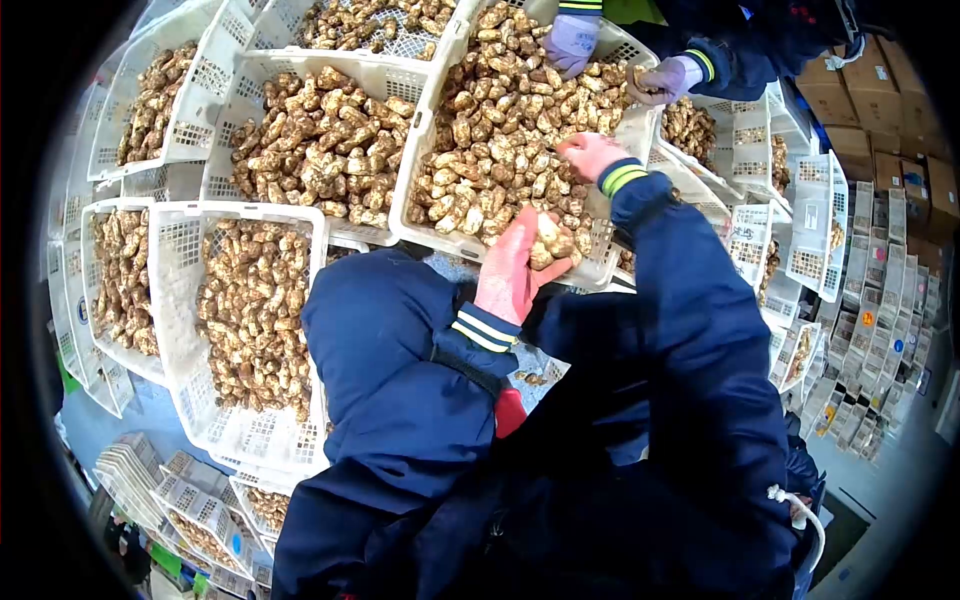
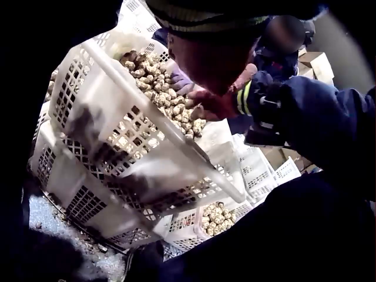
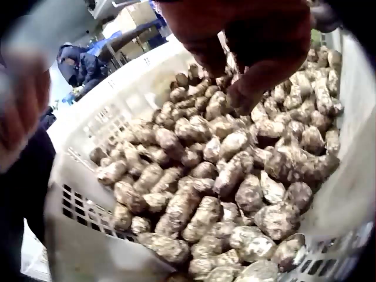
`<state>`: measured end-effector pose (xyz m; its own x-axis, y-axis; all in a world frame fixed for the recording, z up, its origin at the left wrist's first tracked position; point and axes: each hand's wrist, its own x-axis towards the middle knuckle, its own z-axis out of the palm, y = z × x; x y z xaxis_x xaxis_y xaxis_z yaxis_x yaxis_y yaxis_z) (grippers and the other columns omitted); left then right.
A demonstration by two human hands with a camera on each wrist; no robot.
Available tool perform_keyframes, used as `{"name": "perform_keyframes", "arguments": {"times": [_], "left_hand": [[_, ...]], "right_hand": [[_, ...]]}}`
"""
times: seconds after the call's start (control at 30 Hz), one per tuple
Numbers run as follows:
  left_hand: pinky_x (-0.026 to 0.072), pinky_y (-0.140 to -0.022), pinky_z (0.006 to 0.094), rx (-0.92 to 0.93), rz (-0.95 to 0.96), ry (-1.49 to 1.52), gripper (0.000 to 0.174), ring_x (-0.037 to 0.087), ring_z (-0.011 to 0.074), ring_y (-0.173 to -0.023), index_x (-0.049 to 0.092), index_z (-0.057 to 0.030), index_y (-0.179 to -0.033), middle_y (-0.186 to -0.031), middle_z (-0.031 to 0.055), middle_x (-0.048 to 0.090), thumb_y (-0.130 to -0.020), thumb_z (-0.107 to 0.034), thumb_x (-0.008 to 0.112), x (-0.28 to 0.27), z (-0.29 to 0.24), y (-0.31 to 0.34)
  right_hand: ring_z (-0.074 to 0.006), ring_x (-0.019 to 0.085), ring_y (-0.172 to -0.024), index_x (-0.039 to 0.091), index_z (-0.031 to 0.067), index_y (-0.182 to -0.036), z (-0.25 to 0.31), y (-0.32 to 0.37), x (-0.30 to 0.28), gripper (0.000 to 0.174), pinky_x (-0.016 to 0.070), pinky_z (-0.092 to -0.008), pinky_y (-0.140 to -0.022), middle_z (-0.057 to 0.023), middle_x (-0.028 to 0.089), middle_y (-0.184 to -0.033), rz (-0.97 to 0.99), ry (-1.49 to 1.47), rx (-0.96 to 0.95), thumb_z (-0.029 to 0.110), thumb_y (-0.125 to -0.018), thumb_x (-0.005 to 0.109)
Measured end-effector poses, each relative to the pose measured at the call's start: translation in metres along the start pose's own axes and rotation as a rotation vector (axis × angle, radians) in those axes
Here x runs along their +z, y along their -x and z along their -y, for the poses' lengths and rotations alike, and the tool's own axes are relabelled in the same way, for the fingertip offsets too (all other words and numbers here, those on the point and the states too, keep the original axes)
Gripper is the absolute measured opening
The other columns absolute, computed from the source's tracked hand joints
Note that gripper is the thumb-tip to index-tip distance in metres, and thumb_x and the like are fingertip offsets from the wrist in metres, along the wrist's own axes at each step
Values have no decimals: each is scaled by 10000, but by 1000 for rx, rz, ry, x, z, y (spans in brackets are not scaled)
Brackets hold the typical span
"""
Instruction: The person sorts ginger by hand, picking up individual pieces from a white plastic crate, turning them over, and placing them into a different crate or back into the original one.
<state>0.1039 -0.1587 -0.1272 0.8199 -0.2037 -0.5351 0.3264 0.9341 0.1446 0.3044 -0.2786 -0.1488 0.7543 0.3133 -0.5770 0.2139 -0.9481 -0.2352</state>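
Note:
Knobbly brown-and-white tubers point(image 1: 500, 140) fill a white plastic crate point(image 1: 405, 205) in front of me. At its near edge, my left hand point(image 1: 508, 262), in a pink glove, cradles several paler tubers point(image 1: 553, 243) between curled fingers and thumb. My right hand point(image 1: 592, 155), also gloved in pink, reaches over the pile from the right. In the right wrist view its bent fingers point(image 3: 252, 88) point down among the tubers; I cannot tell whether they grip one. The left wrist view shows my left hand point(image 2: 208, 64) large and dark above the crate side.
Across the crate, another person's purple-gloved hands point(image 1: 668, 80) work at the same pile. More crates of tubers point(image 1: 325, 140) stand close on the left, with another crate point(image 1: 265, 440) nearer me. Stacked crates point(image 1: 865, 320) and cardboard boxes point(image 1: 865, 95) line the right.

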Motion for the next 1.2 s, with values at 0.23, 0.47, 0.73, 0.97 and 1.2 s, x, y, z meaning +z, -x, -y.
{"name": "perform_keyframes", "arguments": {"times": [0.23,0.47,0.73,0.97,1.2], "left_hand": [[499,-736,316,222,-1,-78,332,547,149,-917,472,-77,-1113,-1016,72,564,-863,-290,521,8,-9,10],[481,-748,311,189,-33,-176,272,530,125,-914,496,-73,-1084,-1005,52,556,-836,-151,573,5,-2,8],[481,-825,423,226,-19,83,216,561,250,-929,446,-36,-1063,-1006,116,555,-855,-89,473,-10,4,13],[501,-752,359,344,-207,96,193,572,235,-892,500,-51,-1017,-981,114,562,-835,-106,534,-14,-1,15],[487,-758,354,278,-202,22,203,571,211,-866,500,-60,-1031,-963,90,564,-843,-128,532,-4,-2,15]], "right_hand": [[-250,516,-1059,533,51,-1085,32,-13,38,403,395,-345,-903,-151,555,-1106,-59,161,170,289,-760,540],[-136,495,-490,456,-44,-1163,-1,12,-12,410,374,-248,-430,-103,581,-701,-225,-1290,29,-4,-757,494],[-141,551,-902,468,51,-1192,120,68,-37,467,440,-248,-781,-110,581,-1034,69,-680,-597,273,-796,574],[-248,521,-1015,546,136,-1068,30,-20,44,299,426,-356,-843,-94,529,-1104,-167,475,-227,248,-791,532],[-227,603,-815,591,66,-995,18,-10,-5,270,461,-319,-737,-118,628,-903,-557,-253,38,261,-839,488]]}}
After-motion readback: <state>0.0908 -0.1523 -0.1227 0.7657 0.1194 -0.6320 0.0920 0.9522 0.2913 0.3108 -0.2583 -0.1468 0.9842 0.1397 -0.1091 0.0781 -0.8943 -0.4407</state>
